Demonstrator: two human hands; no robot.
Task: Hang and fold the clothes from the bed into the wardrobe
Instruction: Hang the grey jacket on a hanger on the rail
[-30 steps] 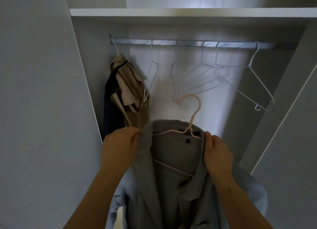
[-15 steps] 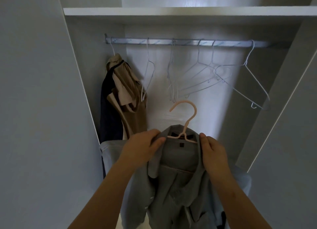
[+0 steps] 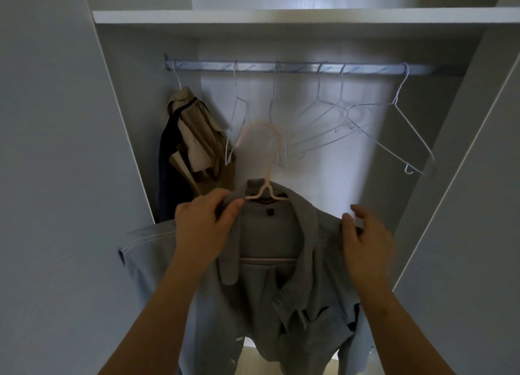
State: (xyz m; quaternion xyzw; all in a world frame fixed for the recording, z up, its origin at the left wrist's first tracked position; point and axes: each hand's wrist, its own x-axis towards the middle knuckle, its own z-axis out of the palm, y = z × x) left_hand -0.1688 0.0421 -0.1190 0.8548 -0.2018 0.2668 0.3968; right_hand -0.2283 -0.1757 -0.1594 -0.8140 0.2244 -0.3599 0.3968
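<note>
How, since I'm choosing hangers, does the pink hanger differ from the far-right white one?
The pink hanger carries the grey shirt; the far-right white hanger is bare. The white hanger hooks over the rail; the pink hanger is below it, unhooked. Pink looks thicker, white thin wire. Both have hooks.

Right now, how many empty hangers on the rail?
5 empty hangers, all white wire: one beside the beige garment, one left of centre, two overlapping right of centre, one far right. Overlaps may hide another.
</note>
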